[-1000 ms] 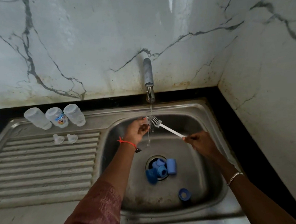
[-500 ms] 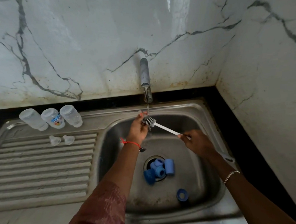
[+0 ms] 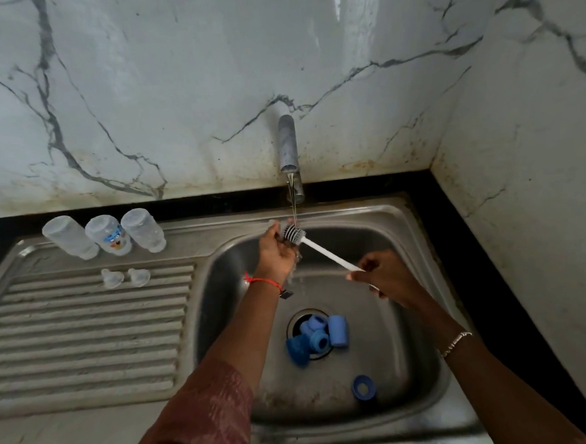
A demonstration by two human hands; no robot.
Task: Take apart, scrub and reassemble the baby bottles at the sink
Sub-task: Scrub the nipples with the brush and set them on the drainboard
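I can't tell whether my left grip [image 3: 275, 248] holds anything behind the brush head [image 3: 294, 234]; the handle [image 3: 324, 252] ends hidden inside my right grip [image 3: 383, 278].

3 clear bottles [image 3: 109, 234] upended, blue caps [image 3: 317, 338] clustered in sink [image 3: 399, 352]

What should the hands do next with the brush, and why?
Probably twist the brush against the small clear piece the left hand pinches at its bristles: water runs over them, and the right hand grips the handle.
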